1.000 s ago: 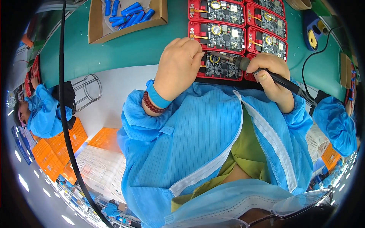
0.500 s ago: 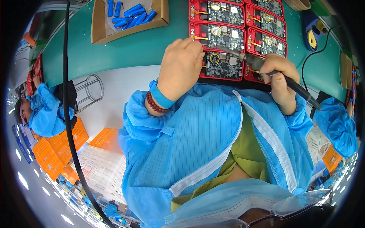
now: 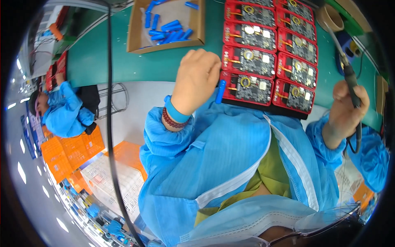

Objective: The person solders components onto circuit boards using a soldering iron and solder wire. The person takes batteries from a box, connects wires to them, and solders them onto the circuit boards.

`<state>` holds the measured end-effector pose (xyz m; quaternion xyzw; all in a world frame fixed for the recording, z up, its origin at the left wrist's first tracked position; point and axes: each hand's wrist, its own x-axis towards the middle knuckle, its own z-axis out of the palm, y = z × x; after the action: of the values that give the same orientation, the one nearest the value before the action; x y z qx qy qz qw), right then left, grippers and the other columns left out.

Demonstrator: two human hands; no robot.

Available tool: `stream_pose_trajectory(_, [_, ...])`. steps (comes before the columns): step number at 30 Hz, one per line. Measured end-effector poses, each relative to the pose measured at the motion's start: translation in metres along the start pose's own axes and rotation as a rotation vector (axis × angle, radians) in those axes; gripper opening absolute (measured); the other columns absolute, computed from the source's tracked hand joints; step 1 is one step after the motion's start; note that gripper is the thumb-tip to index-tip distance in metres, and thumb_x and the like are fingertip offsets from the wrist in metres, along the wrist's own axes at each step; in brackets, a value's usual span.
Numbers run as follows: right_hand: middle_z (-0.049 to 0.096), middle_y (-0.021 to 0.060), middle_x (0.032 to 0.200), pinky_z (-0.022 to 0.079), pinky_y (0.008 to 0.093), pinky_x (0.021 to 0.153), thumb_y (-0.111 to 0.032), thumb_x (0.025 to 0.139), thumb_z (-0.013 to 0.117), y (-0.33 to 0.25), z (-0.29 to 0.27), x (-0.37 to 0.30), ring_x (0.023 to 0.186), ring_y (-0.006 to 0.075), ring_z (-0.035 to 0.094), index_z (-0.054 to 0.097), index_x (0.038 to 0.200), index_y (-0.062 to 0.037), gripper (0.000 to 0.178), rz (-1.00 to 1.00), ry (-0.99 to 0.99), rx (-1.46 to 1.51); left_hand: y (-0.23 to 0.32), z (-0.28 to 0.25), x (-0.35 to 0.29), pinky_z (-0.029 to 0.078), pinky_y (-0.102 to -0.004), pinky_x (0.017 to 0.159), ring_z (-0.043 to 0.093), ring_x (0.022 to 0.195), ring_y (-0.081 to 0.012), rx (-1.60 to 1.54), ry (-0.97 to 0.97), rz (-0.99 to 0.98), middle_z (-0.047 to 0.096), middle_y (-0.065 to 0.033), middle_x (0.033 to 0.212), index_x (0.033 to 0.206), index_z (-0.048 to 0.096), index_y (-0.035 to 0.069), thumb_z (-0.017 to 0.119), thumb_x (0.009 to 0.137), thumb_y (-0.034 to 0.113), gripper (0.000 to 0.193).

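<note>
My right hand [image 3: 347, 111] is closed around the dark handle of a soldering iron [image 3: 349, 76]. Its metal tip points up beside a tan round container at the far right. My left hand [image 3: 196, 80] has its fingers curled together at the left edge of the red cases. A blue cylindrical battery [image 3: 221, 91] sticks out below its fingertips, which are partly hidden. Red cases with circuit boards [image 3: 253, 88] lie in two columns in front of me; each visible board carries a round part ringed in yellow.
A cardboard box [image 3: 166, 46] with loose blue batteries stands at the far left of the green table [image 3: 103, 61]. The tan container [image 3: 329, 18] and a blue stand [image 3: 354, 49] are at the right. A black cable [image 3: 110, 103] hangs down on the left. Co-workers sit on both sides.
My right hand has swung the soldering iron away from the boards, toward the right. The blue battery now shows below my left fingers. The whole view has shifted.
</note>
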<state>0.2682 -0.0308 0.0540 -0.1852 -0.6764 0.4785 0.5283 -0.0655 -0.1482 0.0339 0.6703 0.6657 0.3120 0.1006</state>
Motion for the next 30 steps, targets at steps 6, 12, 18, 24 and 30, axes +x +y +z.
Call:
stream_pose_trajectory(6, [0.052,0.0134,0.085,0.037,0.0292,0.062,-0.045,0.096,0.041,0.007,-0.011,-0.002,0.074,0.018,0.048,0.046,0.12,-0.0019,0.049,-0.006,0.042,0.004,-0.056,-0.052,0.028,0.046,-0.0439,0.071,0.056,0.078,-0.036,0.176,0.232,-0.068,0.06,-0.0155,0.081,0.081,0.063,0.003,0.057,0.079,0.004,0.007])
stream_pose_trajectory(12, [0.052,0.0128,0.085,0.038,0.0278,0.064,-0.046,0.097,0.039,0.004,0.008,-0.004,0.074,0.0163,0.048,0.045,0.116,-0.0008,0.05,0.062,0.096,-0.041,-0.135,-0.047,0.083,0.048,-0.0431,0.08,0.059,0.089,-0.0367,0.427,-0.04,-0.043,0.063,-0.0179,0.089,0.088,0.066,0.003,0.058,0.079,0.009,0.014])
stream_pose_trajectory(18, [0.053,0.0121,0.085,0.039,0.0261,0.063,-0.047,0.096,0.041,0.004,0.012,-0.003,0.074,0.0147,0.048,0.047,0.114,-0.0007,0.05,0.088,0.086,-0.091,-0.134,-0.044,0.103,0.049,-0.0438,0.082,0.06,0.091,-0.0382,0.642,-0.355,-0.1,0.064,-0.0204,0.098,0.097,0.064,0.004,0.058,0.078,0.011,0.021])
stream_pose_trajectory(24, [0.053,0.0115,0.085,0.039,0.0263,0.064,-0.045,0.096,0.042,0.006,0.005,-0.007,0.074,0.0141,0.048,0.047,0.114,0.0002,0.049,0.102,0.108,-0.084,-0.099,-0.069,0.077,0.052,-0.0337,0.077,0.064,0.084,-0.0262,0.229,0.149,-0.14,0.065,-0.0162,0.094,0.102,0.059,0.002,0.059,0.082,0.008,0.021])
stream_pose_trajectory(30, [0.055,0.0098,0.086,0.04,0.0266,0.068,-0.028,0.094,0.048,0.007,0.035,-0.001,0.076,0.0132,0.049,0.05,0.111,0.0013,0.034,0.112,0.045,-0.011,-0.004,-0.045,0.04,0.051,-0.0245,0.071,0.062,0.078,-0.0119,-0.779,-0.033,-0.309,0.063,-0.0081,0.087,0.105,0.055,-0.002,0.053,0.091,0.004,0.015])
